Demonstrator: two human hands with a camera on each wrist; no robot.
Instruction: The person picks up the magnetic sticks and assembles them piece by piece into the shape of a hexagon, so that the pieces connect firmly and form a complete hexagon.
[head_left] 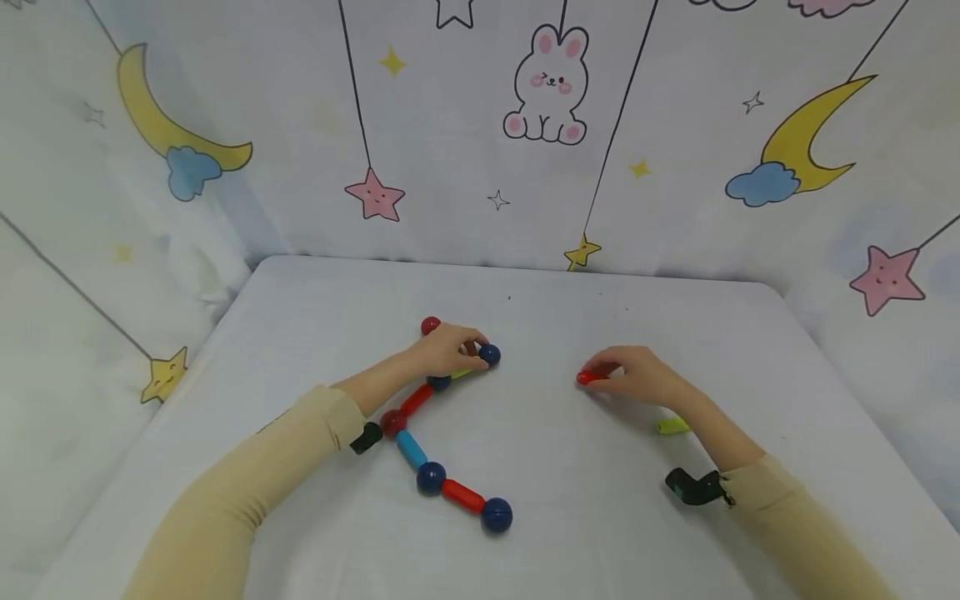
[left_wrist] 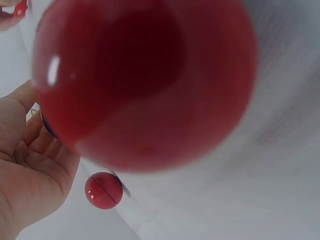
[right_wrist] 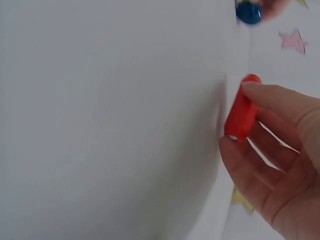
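Observation:
A zigzag chain of magnetic balls and rods lies on the white table. At its far end my left hand (head_left: pixel 447 348) holds a dark blue ball (head_left: pixel 490 355), joined to a yellow-green rod (head_left: pixel 467 372) partly under the fingers. From there the chain runs through a red rod (head_left: pixel 417 400), a red ball (head_left: pixel 393 422), a light blue rod (head_left: pixel 412 450) and a blue ball (head_left: pixel 431 478) to another red rod (head_left: pixel 463 497) and an end blue ball (head_left: pixel 497 515). To the right, apart from the chain, my right hand (head_left: pixel 637 375) pinches a red rod (right_wrist: pixel 242 110) between thumb and fingers.
Just beyond the left hand sits a separate-looking red ball (head_left: pixel 431 325); its link to the chain is hidden. A yellow-green rod (head_left: pixel 672 426) lies beside the right forearm. Black wrist cameras (head_left: pixel 693 487) hang at both sleeves. A patterned cloth (head_left: pixel 465 225) rises behind the table.

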